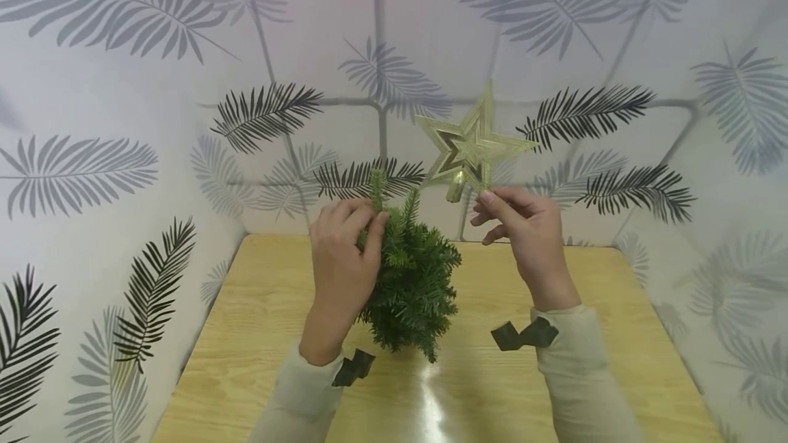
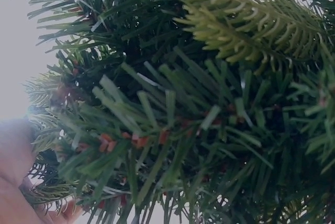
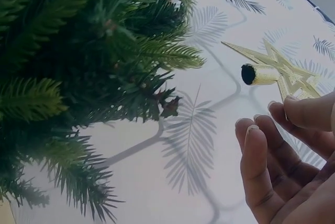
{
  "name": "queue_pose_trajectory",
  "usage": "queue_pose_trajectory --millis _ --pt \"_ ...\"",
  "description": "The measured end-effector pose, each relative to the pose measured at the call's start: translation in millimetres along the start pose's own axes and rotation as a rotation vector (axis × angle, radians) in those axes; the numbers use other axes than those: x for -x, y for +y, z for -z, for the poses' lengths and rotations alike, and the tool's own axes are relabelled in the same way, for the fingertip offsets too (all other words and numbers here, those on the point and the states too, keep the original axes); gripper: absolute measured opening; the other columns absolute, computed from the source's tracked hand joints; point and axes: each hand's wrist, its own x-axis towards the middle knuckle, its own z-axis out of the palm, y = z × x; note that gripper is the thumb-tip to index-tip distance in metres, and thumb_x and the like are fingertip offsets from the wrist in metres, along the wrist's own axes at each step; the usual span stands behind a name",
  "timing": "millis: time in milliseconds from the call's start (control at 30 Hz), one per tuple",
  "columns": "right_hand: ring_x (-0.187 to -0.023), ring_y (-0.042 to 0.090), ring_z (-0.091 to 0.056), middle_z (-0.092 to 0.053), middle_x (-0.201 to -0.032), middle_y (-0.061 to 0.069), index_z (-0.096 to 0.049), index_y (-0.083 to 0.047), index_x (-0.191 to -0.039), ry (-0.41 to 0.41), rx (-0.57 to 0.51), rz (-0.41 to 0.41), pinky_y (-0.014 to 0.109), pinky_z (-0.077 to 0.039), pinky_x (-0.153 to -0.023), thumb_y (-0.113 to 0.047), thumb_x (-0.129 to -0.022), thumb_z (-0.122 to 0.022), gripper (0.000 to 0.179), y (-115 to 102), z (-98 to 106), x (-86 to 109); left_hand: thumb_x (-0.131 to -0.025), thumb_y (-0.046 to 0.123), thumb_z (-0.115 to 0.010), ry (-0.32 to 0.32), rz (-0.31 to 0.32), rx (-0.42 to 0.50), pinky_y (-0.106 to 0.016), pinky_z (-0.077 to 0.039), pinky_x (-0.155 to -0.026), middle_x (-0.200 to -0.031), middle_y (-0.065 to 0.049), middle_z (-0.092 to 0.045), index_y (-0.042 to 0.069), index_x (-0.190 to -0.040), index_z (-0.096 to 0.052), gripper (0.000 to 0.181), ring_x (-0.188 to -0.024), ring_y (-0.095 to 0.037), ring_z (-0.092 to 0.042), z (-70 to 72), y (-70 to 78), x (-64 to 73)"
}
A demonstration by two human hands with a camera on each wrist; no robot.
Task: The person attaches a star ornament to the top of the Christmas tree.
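Observation:
A small artificial Christmas tree (image 1: 418,292) stands at the middle of the table. At its top my left hand (image 1: 343,245) pinches the upright tip sprig (image 1: 377,186) between thumb and fingers. My right hand (image 1: 531,234) holds a gold star tree topper (image 1: 473,145) by one lower point, up and to the right of the tree and apart from it. In the right wrist view the topper's short tube (image 3: 261,75) shows its dark open end turned toward the tree. Green branches (image 2: 172,109) fill most of the left wrist view, hiding nearly all of the left hand.
The yellow wood-grain table (image 1: 265,292) ends against a pale wall covering (image 1: 332,26) printed with grey and black leaves. Dark straps (image 1: 353,368) sit on both sleeve cuffs. The tree's base is out of sight beneath its branches.

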Motion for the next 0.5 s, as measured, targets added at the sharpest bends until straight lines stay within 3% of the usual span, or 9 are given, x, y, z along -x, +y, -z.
queue_pose_trajectory --millis 333,500 --pt "-0.07 0.018 -0.072 -0.076 -0.089 0.012 -0.07 0.016 -0.105 -0.007 -0.044 0.03 0.029 -0.056 -0.05 -0.004 -0.099 -0.07 0.02 -12 -16 -5.1 -0.104 0.023 -0.065 -0.012 -0.007 -0.006 -0.059 -0.041 -0.098 -0.107 -0.009 -0.074 0.008 -0.083 -0.071 0.026 -0.102 -0.033 -0.063 1.2 -2.3 -1.1" --pt "-0.07 0.019 -0.072 -0.076 -0.088 0.013 -0.071 0.014 -0.104 -0.025 -0.056 0.057 0.029 -0.055 -0.05 -0.004 -0.098 -0.071 0.019 -17 -24 -9.8 -0.104 0.023 -0.065 -0.009 -0.004 -0.009 -0.059 -0.041 -0.098 -0.106 -0.009 -0.074 0.008 -0.083 -0.071 0.026 -0.103 -0.033 -0.064 1.2 -2.0 -1.1"
